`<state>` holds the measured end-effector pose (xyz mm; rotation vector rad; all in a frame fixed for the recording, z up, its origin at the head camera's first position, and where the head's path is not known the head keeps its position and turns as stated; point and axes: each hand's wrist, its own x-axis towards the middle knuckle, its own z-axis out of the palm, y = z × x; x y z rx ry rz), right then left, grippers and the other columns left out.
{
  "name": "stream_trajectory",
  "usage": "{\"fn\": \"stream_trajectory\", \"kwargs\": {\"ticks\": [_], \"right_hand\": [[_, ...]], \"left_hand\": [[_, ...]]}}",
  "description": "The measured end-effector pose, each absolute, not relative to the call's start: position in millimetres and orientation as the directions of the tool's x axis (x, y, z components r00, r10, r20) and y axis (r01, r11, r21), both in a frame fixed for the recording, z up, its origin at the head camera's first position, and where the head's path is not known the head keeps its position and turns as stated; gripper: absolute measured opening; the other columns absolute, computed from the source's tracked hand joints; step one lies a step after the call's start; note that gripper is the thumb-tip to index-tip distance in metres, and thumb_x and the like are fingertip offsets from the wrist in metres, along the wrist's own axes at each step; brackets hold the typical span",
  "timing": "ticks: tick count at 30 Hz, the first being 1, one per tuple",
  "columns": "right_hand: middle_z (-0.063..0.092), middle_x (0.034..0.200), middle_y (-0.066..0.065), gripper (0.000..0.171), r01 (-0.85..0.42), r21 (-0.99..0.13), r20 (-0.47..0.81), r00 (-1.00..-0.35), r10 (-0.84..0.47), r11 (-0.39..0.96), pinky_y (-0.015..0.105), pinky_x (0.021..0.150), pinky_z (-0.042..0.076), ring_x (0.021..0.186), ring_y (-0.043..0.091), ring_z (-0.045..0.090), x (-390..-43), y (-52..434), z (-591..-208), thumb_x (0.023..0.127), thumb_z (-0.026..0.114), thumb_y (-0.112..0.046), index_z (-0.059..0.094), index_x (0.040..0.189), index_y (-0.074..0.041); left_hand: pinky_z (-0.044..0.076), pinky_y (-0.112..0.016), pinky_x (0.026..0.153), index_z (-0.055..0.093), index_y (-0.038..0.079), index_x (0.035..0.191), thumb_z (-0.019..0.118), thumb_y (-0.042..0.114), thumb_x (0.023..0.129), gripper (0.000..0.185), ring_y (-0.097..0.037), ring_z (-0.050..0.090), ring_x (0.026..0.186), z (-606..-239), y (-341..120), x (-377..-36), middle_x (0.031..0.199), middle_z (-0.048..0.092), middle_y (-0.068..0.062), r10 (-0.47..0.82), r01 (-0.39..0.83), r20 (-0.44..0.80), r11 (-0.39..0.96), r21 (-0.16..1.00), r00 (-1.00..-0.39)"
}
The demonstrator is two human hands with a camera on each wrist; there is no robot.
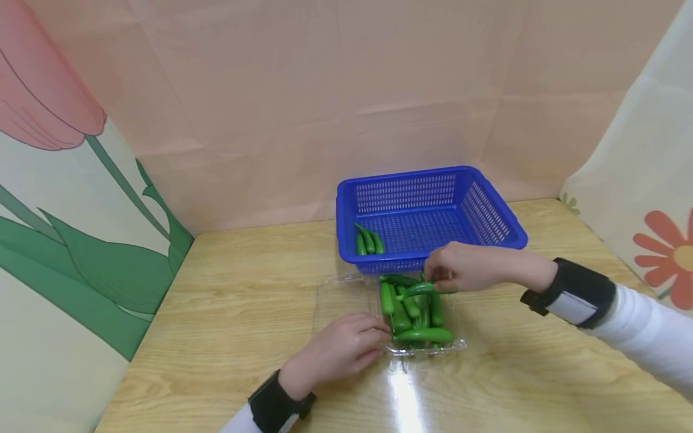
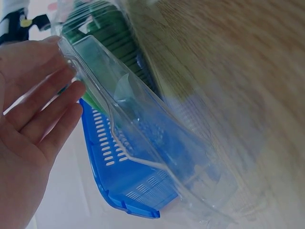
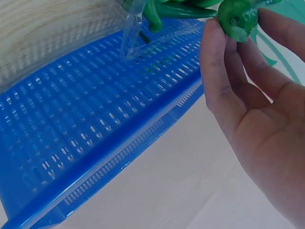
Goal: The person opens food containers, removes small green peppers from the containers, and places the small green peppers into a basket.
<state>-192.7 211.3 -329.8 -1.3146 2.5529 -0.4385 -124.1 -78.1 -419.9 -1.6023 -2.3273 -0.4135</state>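
Green and glossy, a slender curved pepper [image 1: 418, 290] is pinched between the right hand's [image 1: 462, 264] thumb and fingers. Beneath that hand, more green peppers [image 1: 425, 335] are held in a clear plastic hinged container [image 1: 341, 304], whose near rim is met by the left hand [image 1: 346, 346], its fingers loosely extended, nothing grasped. Beyond both hands, three small green peppers [image 1: 369, 242] are contained in a blue rectangular plastic basket [image 1: 425, 230].

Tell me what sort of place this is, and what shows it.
Probably a staged tabletop workspace, possibly indoors: a wood-grain table backed by a creased pinkish sheet, with a large printed tulip decorating the left side.
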Motion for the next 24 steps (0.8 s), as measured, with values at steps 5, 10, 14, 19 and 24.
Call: {"fn": "stream_trajectory", "kwargs": {"ticks": [5,10,14,19,24], "right_hand": [[0.064,0.084,-0.01,0.008,-0.729,-0.362,-0.032,-0.614,-0.789,0.582,0.019,0.066,0.054,0.074,-0.001,0.058,-196,206,-326,0.087,0.064,-0.014,0.067,0.094,-0.015],[0.066,0.086,-0.009,0.007,-0.712,-0.364,0.008,-0.647,-0.762,0.6,0.022,0.069,0.056,0.077,0.001,0.061,-202,199,-323,0.088,0.063,-0.015,0.067,0.095,-0.016],[0.067,0.086,-0.01,0.007,-0.705,-0.375,0.03,-0.658,-0.752,0.602,0.02,0.07,0.055,0.079,0.002,0.063,-209,194,-320,0.089,0.063,-0.016,0.066,0.096,-0.017],[0.067,0.083,-0.008,0.006,-0.719,-0.378,0.083,-0.653,-0.753,0.583,0.019,0.067,0.055,0.077,0.004,0.064,-218,190,-318,0.089,0.064,-0.015,0.066,0.094,-0.015],[0.067,0.083,-0.007,0.008,-0.693,-0.374,0.087,-0.688,-0.72,0.617,0.021,0.069,0.055,0.078,0.006,0.064,-230,187,-316,0.088,0.065,-0.016,0.065,0.096,-0.013]], "left_hand": [[0.042,-0.02,0.104,0.068,0.013,0.107,0.07,0.021,0.084,0.025,-0.009,0.06,0.108,-420,-78,-123,0.112,0.067,0.002,0.854,0.937,0.394,0.345,0.061,-0.34],[0.042,-0.02,0.104,0.068,0.013,0.107,0.07,0.021,0.084,0.024,-0.009,0.06,0.108,-420,-78,-123,0.112,0.067,0.002,0.852,0.937,0.399,0.345,0.059,-0.339],[0.041,-0.02,0.105,0.068,0.013,0.107,0.069,0.021,0.085,0.024,-0.009,0.06,0.108,-420,-78,-123,0.112,0.067,0.003,0.854,0.937,0.397,0.347,0.052,-0.338],[0.04,-0.02,0.106,0.068,0.014,0.107,0.069,0.022,0.086,0.023,-0.009,0.059,0.109,-420,-78,-123,0.113,0.066,0.003,0.856,0.933,0.379,0.355,0.065,-0.352],[0.04,-0.02,0.106,0.068,0.014,0.108,0.068,0.021,0.086,0.023,-0.009,0.059,0.11,-420,-79,-123,0.113,0.066,0.003,0.856,0.931,0.373,0.357,0.075,-0.359]]}}
